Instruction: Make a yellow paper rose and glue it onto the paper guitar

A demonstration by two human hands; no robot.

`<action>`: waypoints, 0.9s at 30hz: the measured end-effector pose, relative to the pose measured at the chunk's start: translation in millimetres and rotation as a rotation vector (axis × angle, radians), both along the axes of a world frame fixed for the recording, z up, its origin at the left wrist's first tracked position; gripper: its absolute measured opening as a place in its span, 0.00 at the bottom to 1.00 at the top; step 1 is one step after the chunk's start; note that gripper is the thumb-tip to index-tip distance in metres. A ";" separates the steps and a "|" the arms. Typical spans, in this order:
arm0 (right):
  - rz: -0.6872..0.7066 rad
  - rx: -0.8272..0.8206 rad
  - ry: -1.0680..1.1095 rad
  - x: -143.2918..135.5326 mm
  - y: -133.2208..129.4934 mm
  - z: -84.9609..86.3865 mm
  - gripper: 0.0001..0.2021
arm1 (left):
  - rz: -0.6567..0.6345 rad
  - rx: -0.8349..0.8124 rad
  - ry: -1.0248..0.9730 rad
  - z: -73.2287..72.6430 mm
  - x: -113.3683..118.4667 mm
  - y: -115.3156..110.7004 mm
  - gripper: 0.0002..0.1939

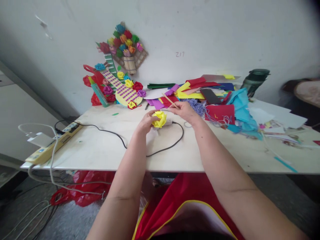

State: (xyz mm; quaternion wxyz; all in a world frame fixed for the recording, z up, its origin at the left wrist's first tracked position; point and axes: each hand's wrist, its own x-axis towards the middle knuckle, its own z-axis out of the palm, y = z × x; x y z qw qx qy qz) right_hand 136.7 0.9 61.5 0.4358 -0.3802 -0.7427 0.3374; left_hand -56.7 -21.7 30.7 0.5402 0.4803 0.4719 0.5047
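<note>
In my left hand is a yellow paper flower, gripped by its left side with the fingers closed. My right hand is closed on a thin wooden stick that points up and to the left. Something thin also extends left from the right fingertips above the flower; what it is I cannot make out. A pale device with a black cord lies behind the flower, mostly hidden by it.
A yellow power strip lies at the table's left edge. Paper-flower crafts, including a guitar shape, stand at the back left. Coloured paper strips, purple shreds, a phone and a dark bottle crowd the back right.
</note>
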 end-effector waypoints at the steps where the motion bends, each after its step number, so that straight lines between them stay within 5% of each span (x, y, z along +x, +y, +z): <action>1: 0.011 0.004 0.017 -2.2 -0.4 -0.4 0.09 | -0.006 -0.002 0.012 -0.3 0.3 -0.1 0.31; 9: -0.051 -0.026 -0.025 -8.2 -3.0 2.6 0.16 | -0.037 0.053 0.039 -0.5 -0.4 1.5 0.32; 19: -0.012 -0.367 0.175 -13.8 -15.9 13.5 0.16 | 0.140 0.320 0.099 -1.4 5.2 2.4 0.32; 27: 0.018 -0.134 0.015 -0.4 -0.9 3.4 0.14 | 0.059 0.027 -0.061 4.0 -1.3 -1.0 0.33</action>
